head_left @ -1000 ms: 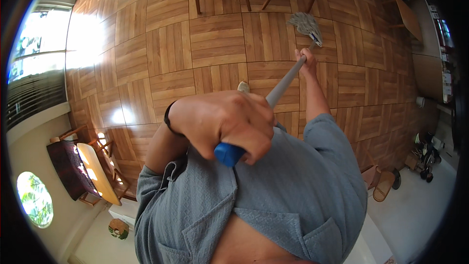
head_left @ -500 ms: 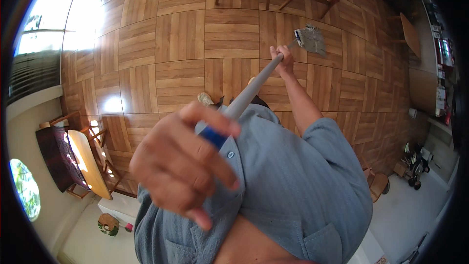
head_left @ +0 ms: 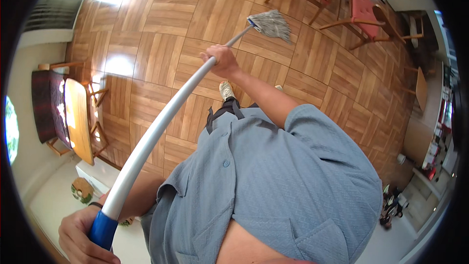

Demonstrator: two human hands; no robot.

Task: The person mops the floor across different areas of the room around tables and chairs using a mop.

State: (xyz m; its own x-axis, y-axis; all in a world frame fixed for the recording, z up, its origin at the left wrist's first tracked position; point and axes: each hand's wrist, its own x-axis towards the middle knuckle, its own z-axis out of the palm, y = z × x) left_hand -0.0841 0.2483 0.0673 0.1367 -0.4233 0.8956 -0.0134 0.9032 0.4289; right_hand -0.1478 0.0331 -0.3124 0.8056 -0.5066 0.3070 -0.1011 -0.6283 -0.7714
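A string mop with a silvery pole [head_left: 163, 126] slants across my front from lower left to upper middle. My left hand [head_left: 80, 237] is wrapped round the blue grip [head_left: 102, 230] at the pole's top end, low at the left rim. Farther down the pole, my right hand [head_left: 222, 61] closes round it with the arm stretched forward. Beyond it the grey mop head [head_left: 271, 24] lies on the wooden floor [head_left: 215, 17], its strands fanned out to the right of a blue clamp.
Chairs with red cushions [head_left: 359, 14] stand at a table at the upper right. To the left are a light wooden table [head_left: 79, 117] and a dark bench [head_left: 49, 107] against the wall. Crowded shelves [head_left: 442, 112] line the right side. Sunlight glares on the floor at upper left.
The mop head has shifted left across the floor. My left hand has swung with the grip from before my chest to the lower left; my right hand has also moved left.
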